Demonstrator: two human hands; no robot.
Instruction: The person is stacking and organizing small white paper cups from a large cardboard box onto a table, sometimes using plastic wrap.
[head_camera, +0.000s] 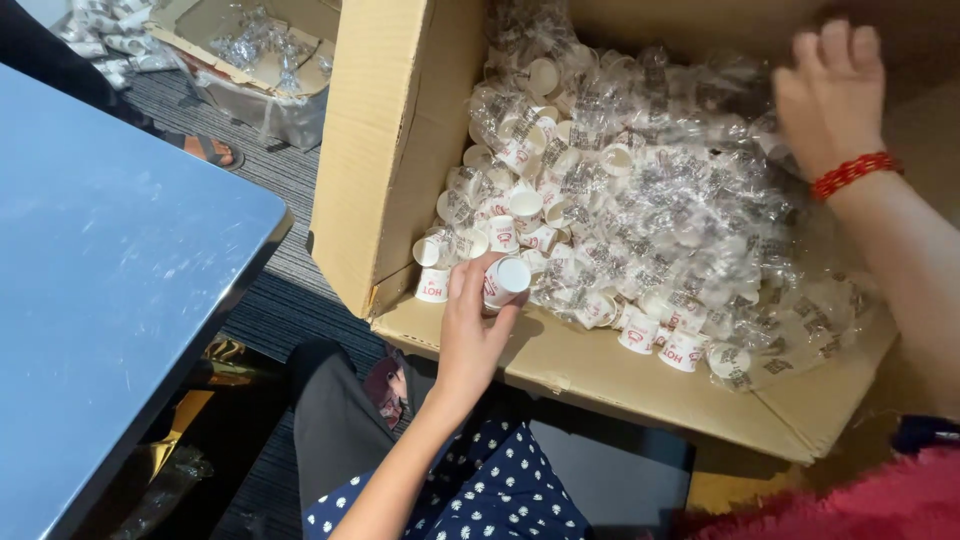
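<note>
A large open cardboard box (390, 150) lies before me, filled with several small white paper cups with red print (525, 205), many wrapped in clear plastic (700, 210). My left hand (470, 325) rests at the box's near edge with its fingers closed around one small white cup (505, 280). My right hand (830, 90), with a red bead bracelet on the wrist, reaches into the far right of the box above the wrapped cups; its fingers are spread and I see nothing in it.
A blue-grey table (110, 280) fills the left side. Another cardboard box (250, 50) with clear wrappers stands at the back left on the striped carpet, next to a person's sandalled foot (205, 150). My dotted skirt (480, 490) is below.
</note>
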